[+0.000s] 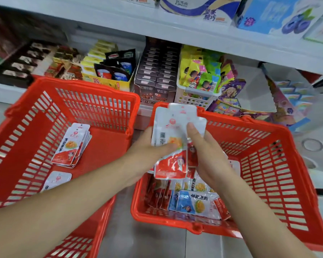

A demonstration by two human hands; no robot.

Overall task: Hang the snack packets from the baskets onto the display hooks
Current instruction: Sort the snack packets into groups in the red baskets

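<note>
Head view shows a fanned stack of snack packets [175, 123] held over the right basket [268, 127]. The left hand [149, 148] curls round the stack and the right hand [205, 155] pinches its front. The packets look light, slick and floppy, so they are probably best gripped near the punched top.

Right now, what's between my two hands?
A bunch of snack packets, held by the left hand and right hand, in the head view.

Both hands [177, 151] grip packet stack [175, 131] above right basket [268, 127].
</note>
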